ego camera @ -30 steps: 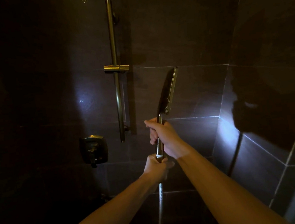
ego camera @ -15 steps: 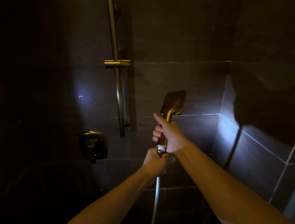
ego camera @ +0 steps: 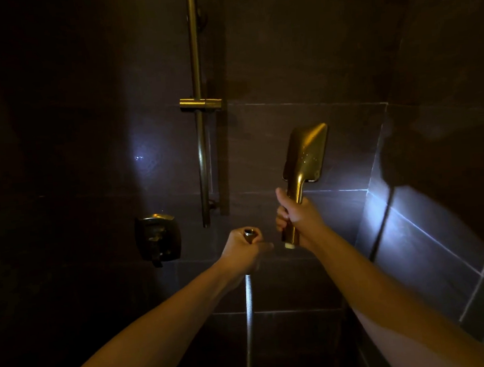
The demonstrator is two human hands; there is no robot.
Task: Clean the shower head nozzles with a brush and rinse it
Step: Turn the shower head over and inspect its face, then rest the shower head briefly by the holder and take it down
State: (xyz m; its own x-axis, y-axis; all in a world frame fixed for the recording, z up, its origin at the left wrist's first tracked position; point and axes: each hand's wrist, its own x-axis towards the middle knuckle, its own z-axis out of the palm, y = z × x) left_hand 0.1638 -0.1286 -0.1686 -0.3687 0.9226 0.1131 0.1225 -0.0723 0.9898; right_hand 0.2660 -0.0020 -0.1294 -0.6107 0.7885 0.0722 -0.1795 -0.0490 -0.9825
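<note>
Parted from its hose (ego camera: 248, 314), the shower head (ego camera: 305, 154) stands at twelve o'clock above the gripping right hand (ego camera: 301, 220); the left hand (ego camera: 241, 253), at nine o'clock, clutches the hose end

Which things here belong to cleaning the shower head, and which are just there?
In the job:
shower head, gripped by the right hand
hose, its end gripped by the left hand

Just there:
slide bar
holder on it
wall valve
</note>
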